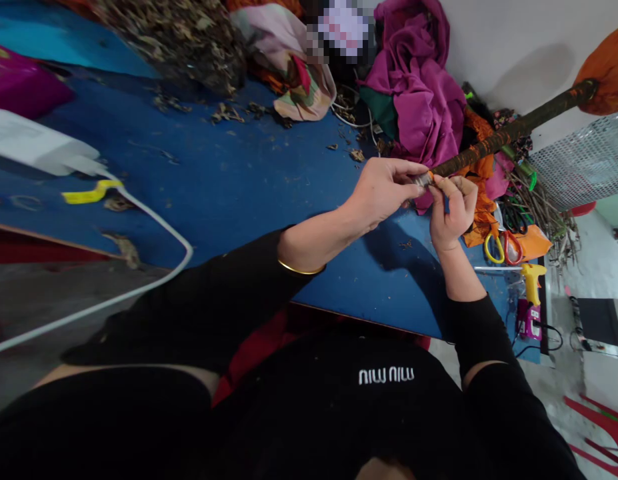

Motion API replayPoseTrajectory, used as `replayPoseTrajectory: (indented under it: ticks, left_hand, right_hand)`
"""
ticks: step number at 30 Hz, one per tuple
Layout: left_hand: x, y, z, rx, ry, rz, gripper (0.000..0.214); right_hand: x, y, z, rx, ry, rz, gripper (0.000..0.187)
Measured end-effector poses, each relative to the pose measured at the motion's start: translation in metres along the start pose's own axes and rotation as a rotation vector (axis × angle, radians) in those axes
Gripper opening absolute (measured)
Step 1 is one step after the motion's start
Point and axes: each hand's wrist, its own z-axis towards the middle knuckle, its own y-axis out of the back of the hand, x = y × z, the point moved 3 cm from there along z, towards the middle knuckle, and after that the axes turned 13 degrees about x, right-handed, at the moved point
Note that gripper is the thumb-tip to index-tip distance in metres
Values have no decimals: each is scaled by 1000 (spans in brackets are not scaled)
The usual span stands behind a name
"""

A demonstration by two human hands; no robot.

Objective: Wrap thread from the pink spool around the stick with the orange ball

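A long brown stick (519,128) mottled with orange slants up to the right, and a rounded orange piece (606,73) tops its far end. Both my hands meet at the near end, above the blue table (229,173). With thumb and fingers, my left hand (376,192) pinches a small silvery-grey wrapped piece (423,179) there. My right hand (453,208) is closed right beside it, fingertips pressed at the stick's end near a bit of orange. Whether the silvery piece is part of the stick, I cannot tell.
Crumpled magenta cloth (423,100) and dried leaves (173,40) lie at the back. To the right are scissors (503,247), a yellow glue gun (533,283) and a purple power socket (529,320). A white adapter (41,143) trails a cable (163,230) at left.
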Motion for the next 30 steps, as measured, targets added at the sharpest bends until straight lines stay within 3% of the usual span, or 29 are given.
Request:
replayPoseTrajectory:
  ticks: [9,16,20,23,25,27,30]
  left_hand:
    - [17,-4,2,-12,-120,101,34]
    - [30,-4,5,-29,-148,152,38]
    - [25,-3,5,-22,-126,87,33]
    - [17,-6,2,-2,-34,-51,31]
    - [12,-7,0,5,8,-102,30]
    - [7,-7,-2,6,25,-127,29]
    - [3,-6,-3,-10,42,-153,29]
  right_hand:
    - [15,5,8,-6,-36,128,29]
    - [25,5,8,-9,-70,-43,36]
    - [26,5,7,3,84,-66,34]
    - [25,10,6,-93,175,-40,21]
    - [22,13,5,-172,155,-56,20]
    - [18,12,3,-210,95,-98,29]
    - [13,5,-1,-161,55,-145,40]
